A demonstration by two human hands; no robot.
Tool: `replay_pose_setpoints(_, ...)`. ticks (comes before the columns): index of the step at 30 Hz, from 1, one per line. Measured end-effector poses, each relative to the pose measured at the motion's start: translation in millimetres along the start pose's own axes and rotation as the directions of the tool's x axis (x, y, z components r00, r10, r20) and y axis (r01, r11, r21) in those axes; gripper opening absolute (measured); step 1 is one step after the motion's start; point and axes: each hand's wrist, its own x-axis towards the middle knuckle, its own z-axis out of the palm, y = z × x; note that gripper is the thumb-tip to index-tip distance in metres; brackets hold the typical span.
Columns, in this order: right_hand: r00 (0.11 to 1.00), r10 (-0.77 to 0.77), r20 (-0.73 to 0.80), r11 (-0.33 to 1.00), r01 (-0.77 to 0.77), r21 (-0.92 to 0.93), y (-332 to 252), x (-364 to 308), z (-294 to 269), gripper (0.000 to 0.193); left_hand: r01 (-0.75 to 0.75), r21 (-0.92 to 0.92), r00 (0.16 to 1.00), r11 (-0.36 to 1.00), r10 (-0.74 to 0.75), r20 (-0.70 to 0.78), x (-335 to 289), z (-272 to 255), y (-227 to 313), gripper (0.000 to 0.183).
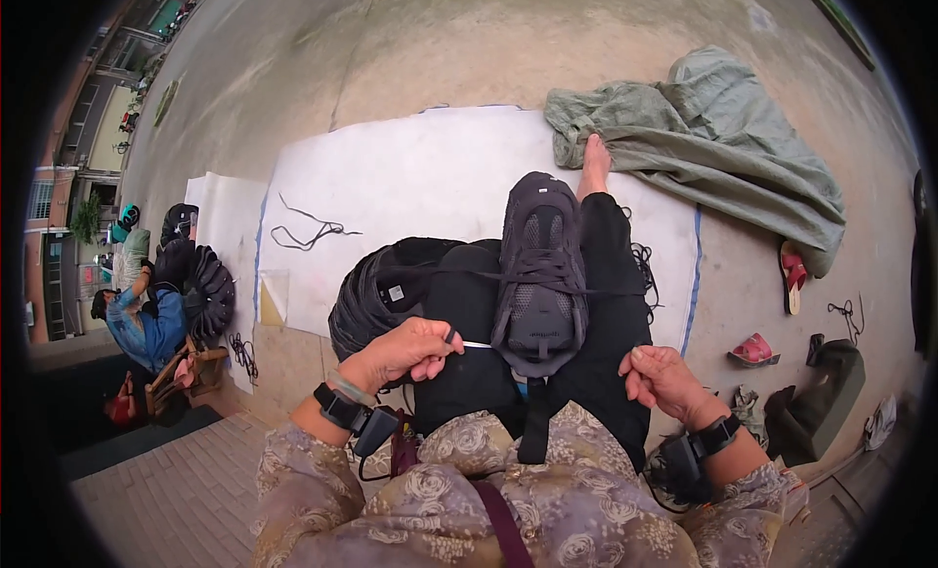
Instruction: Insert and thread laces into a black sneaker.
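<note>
Shoe [543, 306]: dark, mid-lap, between the black-clad legs [614, 275]; wedged there, probably to sit steady with both hands free.
Left hand [415, 351]: near left of it, thumb and fingertips pinching a small dark piece [451, 336].
Right hand [669, 378]: near right, fingers curled; can't tell if anything's inside.
Laces [547, 265]: trailing left and right, perhaps spread for reach.
Long axis: near–far; toe end unclear.

Soft, even daylight out here, shadows only faint. The broad white sheet [410, 177] shines brightest, its far edge bowed by the lens. The dark grey mesh shoe [542, 246] looks sharp; the distant cream-and-brick buildings [109, 133] lean and soften, before a black rim swallows the corners.
</note>
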Motion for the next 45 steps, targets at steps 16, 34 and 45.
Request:
replay_pose_setpoints(16, 0.817, -0.463, -0.344, 0.876, 0.482, -0.034, -28, 90, 47, 0.012, -0.459, 0.327, 0.776, 0.826, 0.552, -0.304, 78, 47, 40, 0.020)
replay_pose_setpoints(34, 0.652, -0.663, -0.369, 0.737, 0.655, -0.167, -12, 107, 59, 0.005, -0.552, 0.668, 0.716, 0.499, 0.694, 0.073, 72, 80, 50, 0.021)
replay_pose_setpoints(45, 0.309, -0.951, -0.013, 0.212, 0.620, -0.755, -19, 109, 60, 0.013, -0.640, 0.226, 0.662, 0.734, 0.677, -0.322, 65, 70, 33, 0.017)
